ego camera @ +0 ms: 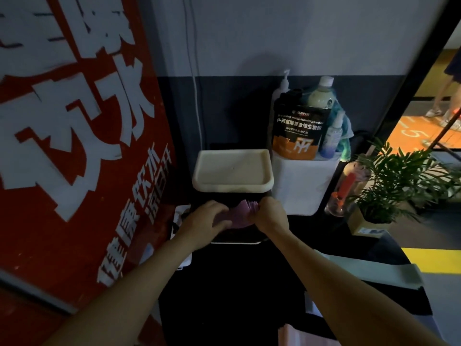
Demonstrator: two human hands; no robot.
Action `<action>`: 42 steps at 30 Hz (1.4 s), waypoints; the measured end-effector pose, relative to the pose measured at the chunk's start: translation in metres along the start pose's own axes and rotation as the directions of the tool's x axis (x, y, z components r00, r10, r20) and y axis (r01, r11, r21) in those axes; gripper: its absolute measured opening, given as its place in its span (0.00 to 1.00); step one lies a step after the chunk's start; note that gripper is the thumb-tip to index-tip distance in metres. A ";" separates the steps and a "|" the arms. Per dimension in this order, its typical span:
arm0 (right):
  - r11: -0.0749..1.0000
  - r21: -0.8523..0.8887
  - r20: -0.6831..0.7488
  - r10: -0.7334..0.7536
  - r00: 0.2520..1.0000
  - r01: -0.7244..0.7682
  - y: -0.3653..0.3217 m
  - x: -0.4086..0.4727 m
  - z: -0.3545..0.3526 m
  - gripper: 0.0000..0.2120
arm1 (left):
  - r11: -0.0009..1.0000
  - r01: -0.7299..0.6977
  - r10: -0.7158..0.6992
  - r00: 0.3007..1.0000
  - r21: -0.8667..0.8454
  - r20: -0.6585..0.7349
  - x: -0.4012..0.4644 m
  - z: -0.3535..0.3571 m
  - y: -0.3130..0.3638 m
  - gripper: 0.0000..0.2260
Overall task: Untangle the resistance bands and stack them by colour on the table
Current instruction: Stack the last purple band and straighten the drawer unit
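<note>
A bundle of purple resistance bands (240,213) lies between my hands above the dark table (249,283), in front of a cream-lidded box. My left hand (205,218) grips the bundle's left side with the thumb across it. My right hand (268,213) pinches the bands' right ends, which fan out at the top. A pale green band (374,270) lies flat on the table's right side. A pink band (299,335) shows at the bottom edge, partly cut off.
A box with a cream lid (233,169) stands just behind my hands. A white container (303,183) beside it carries a black supplement pouch (298,131) and bottles. A potted plant (394,181) stands right. A red banner (69,136) fills the left.
</note>
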State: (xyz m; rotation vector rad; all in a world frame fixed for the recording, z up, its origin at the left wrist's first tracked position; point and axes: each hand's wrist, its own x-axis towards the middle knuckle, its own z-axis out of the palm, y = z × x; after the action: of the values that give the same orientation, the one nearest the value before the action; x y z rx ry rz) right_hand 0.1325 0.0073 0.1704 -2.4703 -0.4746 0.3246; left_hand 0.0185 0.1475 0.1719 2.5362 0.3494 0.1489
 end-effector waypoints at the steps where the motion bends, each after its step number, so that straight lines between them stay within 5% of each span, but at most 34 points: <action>1: 1.000 0.003 -0.009 -0.013 1.000 0.013 0.000 -0.002 -0.001 0.12 | 1.000 -0.010 0.010 0.997 -0.001 0.076 -0.003 0.002 0.000 0.20; 4: 0.998 0.003 -0.016 -0.064 0.998 0.064 0.003 -0.008 -0.006 0.12 | 0.998 -0.016 0.004 0.982 0.062 0.189 -0.006 0.012 0.000 0.25; 8: 0.979 0.128 -0.034 -0.158 0.987 0.161 0.016 -0.021 -0.022 0.08 | 0.986 -0.036 0.012 0.989 0.165 0.144 -0.006 0.023 0.003 0.22; 12: 0.959 0.125 -0.032 -0.253 0.967 0.255 0.039 -0.038 -0.032 0.18 | 0.982 -0.059 0.037 0.992 0.179 0.124 -0.010 0.030 0.002 0.19; 16: 0.968 0.138 0.028 -0.214 0.976 0.209 0.054 -0.044 -0.029 0.28 | 0.979 -0.078 0.049 0.986 0.189 0.157 -0.009 0.028 0.006 0.18; 19: 0.968 0.175 0.031 -0.189 0.982 0.181 0.054 -0.041 -0.026 0.25 | 0.983 -0.084 0.057 0.984 0.163 0.167 -0.008 0.023 0.010 0.24; 26: 0.964 0.203 -0.040 -0.165 0.985 0.170 0.047 -0.017 -0.021 0.20 | 0.973 -0.077 0.090 0.995 0.216 -0.052 0.011 0.009 0.017 0.14; 32: 0.964 0.163 -0.093 -0.196 0.976 0.209 0.042 0.008 -0.022 0.27 | 0.932 -0.023 0.132 0.951 0.362 -0.279 0.024 0.008 0.013 0.25; 42: 0.947 0.278 -0.040 -0.159 0.986 0.164 0.037 0.043 -0.017 0.31 | 0.952 -0.041 0.141 0.938 0.302 -0.315 0.055 0.011 0.005 0.17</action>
State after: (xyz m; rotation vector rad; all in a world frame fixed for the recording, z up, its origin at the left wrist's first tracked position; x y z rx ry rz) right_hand 0.1868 -0.0118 0.1570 -2.1424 -0.5785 0.2817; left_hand 0.0739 0.1529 0.1673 2.8209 0.4081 0.6120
